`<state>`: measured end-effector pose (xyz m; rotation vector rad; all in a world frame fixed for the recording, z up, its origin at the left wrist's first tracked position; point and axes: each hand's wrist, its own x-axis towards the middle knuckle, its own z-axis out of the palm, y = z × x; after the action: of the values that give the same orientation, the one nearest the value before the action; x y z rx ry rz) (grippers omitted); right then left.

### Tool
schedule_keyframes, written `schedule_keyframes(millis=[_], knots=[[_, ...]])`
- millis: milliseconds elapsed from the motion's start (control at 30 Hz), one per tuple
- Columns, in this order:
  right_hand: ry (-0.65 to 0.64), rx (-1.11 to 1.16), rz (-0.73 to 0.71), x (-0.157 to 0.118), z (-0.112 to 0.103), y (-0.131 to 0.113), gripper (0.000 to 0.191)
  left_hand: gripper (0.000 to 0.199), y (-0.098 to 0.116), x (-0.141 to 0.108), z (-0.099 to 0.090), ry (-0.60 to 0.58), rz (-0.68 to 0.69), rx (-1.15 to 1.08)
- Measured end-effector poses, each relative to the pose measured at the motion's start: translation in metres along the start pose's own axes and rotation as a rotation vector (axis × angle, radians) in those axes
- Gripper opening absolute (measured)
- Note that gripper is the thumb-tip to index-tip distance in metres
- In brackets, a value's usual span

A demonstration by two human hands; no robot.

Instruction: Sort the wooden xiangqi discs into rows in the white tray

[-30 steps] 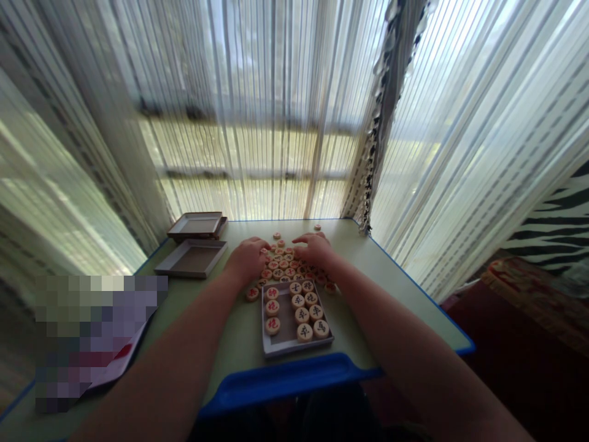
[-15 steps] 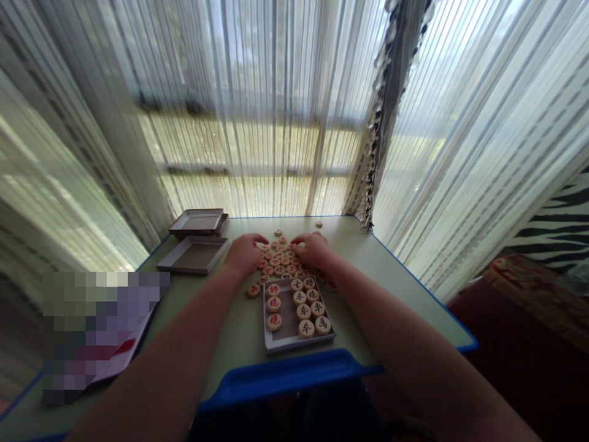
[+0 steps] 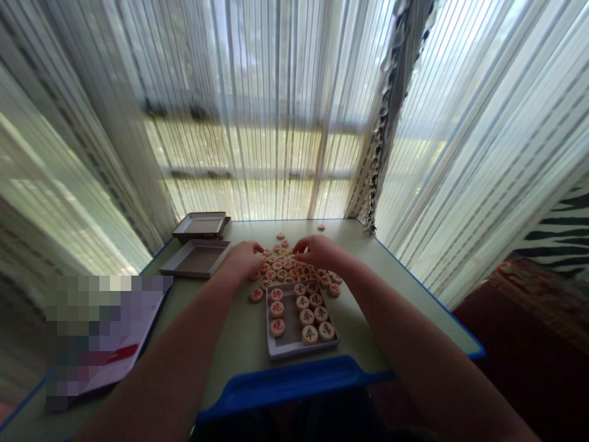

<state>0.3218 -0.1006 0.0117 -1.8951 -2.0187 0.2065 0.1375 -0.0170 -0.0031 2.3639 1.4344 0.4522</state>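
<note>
A cluster of round wooden Chinese chess pieces [image 3: 288, 266], with red and dark characters, lies loosely on the table. My left hand [image 3: 245, 259] rests at the cluster's left edge, fingers loosely bent and touching or close to the nearest pieces. From the right, my right hand [image 3: 317, 250] reaches over the far part, its curved fingers apart and their tips among the pieces. Whether either hand grips a piece is hard to see. Nearer me, a shallow open box [image 3: 289, 350] holds three red-marked pieces on its left and two columns of dark-marked pieces on its right.
An empty shallow tray [image 3: 196, 258] and a stacked box [image 3: 201, 224] sit at the far left. A blurred-out flat item [image 3: 108, 337] lies at the left. The pale table [image 3: 405, 301] has a blue edge [image 3: 294, 380]; sheer curtains [image 3: 276, 123] hang behind it.
My left hand has drawn back slightly, its fingers more bent. My right hand has shifted a little, uncovering pieces at the cluster's right. The boxed pieces are unchanged; the whole view has shifted slightly.
</note>
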Motion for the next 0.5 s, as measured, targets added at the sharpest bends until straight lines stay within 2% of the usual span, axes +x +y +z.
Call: schedule_keyframes(millis=[133, 200, 367, 500], knots=[[-0.035, -0.004, -0.088, -0.003, 0.007, -0.012, 0.02, 0.031, 0.007, -0.006, -0.004, -0.046, 0.093, 0.129], [-0.034, -0.027, -0.07, -0.002, 0.012, -0.013, 0.021, 0.028, 0.007, -0.007, -0.002, -0.077, 0.108, 0.142], [-0.031, -0.034, -0.013, 0.0, 0.02, -0.008, 0.021, 0.024, 0.007, -0.007, 0.003, -0.027, 0.161, 0.184], [-0.009, -0.054, -0.001, 0.001, 0.022, -0.007, 0.026, 0.026, 0.009, -0.008, 0.005, -0.034, 0.23, 0.172]])
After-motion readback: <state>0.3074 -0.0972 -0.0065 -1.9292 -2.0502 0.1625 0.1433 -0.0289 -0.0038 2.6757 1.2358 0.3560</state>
